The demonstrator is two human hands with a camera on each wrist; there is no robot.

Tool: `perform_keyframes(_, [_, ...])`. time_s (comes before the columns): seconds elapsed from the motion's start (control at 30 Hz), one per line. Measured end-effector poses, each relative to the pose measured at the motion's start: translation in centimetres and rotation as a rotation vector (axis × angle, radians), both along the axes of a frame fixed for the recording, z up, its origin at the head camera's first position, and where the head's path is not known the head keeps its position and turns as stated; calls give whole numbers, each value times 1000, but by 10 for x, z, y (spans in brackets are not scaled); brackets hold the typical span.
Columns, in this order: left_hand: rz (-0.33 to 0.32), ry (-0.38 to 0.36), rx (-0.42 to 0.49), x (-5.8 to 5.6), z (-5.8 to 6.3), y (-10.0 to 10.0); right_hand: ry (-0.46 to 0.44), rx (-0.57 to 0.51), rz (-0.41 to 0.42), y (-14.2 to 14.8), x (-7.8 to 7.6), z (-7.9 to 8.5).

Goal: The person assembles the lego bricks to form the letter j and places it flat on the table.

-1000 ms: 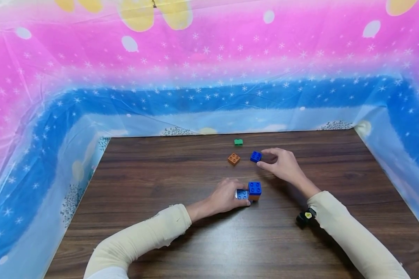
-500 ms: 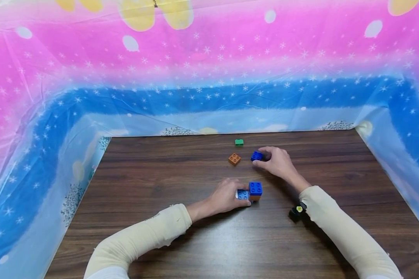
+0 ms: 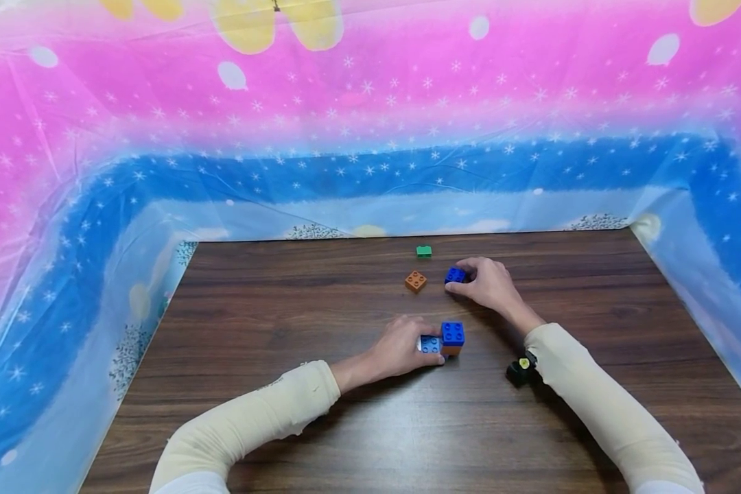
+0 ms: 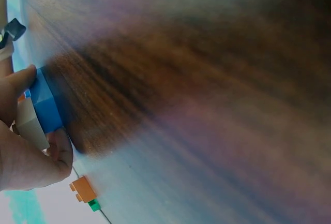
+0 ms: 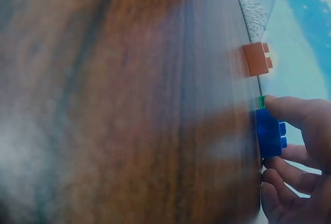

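Dark blue square plastic brick with four studs pinched in the right hand

The dark blue brick sits at the fingertips of the right hand, thumb on one side and fingers on the other, on the hand's left. Whether it rests on the table or is slightly raised, I cannot tell. It lies farther from the person than the left hand and to that hand's right.

The left hand grips a light blue studded plastic brick between thumb and fingers. A white piece shows against the light blue brick; how the two join is hidden. Just beside the left fingertips, on the side toward the right hand, stands a stack: a dark blue four-stud block on top of an orange block.

Near the pinched brick, to its left and apart from it, lies a loose orange square brick with four studs. Behind that is a small green brick, close to the far edge of the dark wood-grain table. Cream sleeves cover both forearms, and a black device sits at the right wrist. Pink and blue snowflake-printed cloth surrounds the table.
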State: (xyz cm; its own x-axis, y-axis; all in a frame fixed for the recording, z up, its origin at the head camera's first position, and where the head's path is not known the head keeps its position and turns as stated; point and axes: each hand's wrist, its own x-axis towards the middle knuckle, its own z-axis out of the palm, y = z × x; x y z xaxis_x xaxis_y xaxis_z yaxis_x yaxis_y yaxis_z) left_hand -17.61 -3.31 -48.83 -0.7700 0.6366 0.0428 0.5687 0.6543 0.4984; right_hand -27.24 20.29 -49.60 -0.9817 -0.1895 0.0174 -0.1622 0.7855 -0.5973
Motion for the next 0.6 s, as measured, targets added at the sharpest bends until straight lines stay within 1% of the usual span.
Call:
perform_keyframes(0.2, [2,-2,0,1,0,1,5,15,-5,-2,-1,-1])
perform_keyframes(0.43, [-3,13,7,1,-1,1,12,33,-16,-3,-2,-2])
perform_keyframes(0.6, [-2,35,1,1,-1,0,12,13,-8,-2,-1,-1])
